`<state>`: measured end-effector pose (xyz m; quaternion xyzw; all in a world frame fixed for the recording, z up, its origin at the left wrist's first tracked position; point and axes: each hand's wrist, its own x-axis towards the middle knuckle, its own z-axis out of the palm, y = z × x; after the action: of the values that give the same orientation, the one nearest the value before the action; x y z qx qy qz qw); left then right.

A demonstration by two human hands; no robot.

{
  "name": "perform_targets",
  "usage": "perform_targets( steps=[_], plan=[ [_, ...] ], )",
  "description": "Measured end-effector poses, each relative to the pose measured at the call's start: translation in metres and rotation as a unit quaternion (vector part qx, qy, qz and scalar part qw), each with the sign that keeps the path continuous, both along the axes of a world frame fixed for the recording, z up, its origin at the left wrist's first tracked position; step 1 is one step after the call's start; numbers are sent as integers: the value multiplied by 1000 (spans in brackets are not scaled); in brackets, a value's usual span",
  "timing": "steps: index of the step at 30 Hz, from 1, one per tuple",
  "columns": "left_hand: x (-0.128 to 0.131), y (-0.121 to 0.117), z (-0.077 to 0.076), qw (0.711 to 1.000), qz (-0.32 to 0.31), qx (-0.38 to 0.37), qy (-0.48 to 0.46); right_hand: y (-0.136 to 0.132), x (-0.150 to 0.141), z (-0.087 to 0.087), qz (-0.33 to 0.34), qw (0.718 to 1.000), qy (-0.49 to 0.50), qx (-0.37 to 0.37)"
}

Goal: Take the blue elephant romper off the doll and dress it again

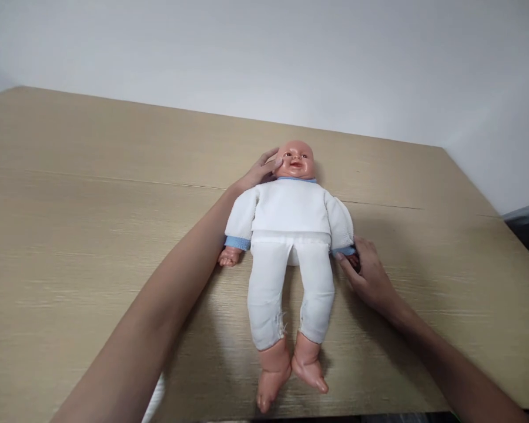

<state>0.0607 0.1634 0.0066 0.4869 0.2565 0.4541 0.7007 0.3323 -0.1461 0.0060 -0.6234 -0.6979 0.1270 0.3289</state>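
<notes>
In the head view, see a doll [291, 205] face up on the bench [114, 235], head [303, 153] towards twelve o'clock, feet [273, 373] towards six. At eleven, see the left hand [260, 171] touching the head; cannot tell whether closed on it. Between three and four, see the right hand [371, 271], grip narrow, holding the doll's hand [355, 259] beside a blue cuff [344, 251].

One head-worn view from above the near edge of the table [92, 247], forward and down, wall [247, 59] beyond.
</notes>
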Motion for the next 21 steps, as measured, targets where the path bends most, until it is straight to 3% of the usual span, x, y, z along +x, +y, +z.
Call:
perform_targets(
  steps=[6,12,14,17,19,21],
  plan=[
    [-25,-10,10,993,95,-55,36,5,6,-10,-22,999,-2,25],
    [-46,-52,23,966,196,-6,171,1,2,-12,-61,994,82,41],
    [-54,-70,28,956,198,15,214,-18,-7,-1,-87,987,128,51],
    [-62,-99,41,933,198,69,293,-69,-28,21,-77,982,142,98],
    [-62,-122,53,888,213,169,371,-112,-43,31,-62,981,99,156],
    [-57,-153,68,819,233,296,434,-155,-54,29,-53,974,68,208]
  ],
)
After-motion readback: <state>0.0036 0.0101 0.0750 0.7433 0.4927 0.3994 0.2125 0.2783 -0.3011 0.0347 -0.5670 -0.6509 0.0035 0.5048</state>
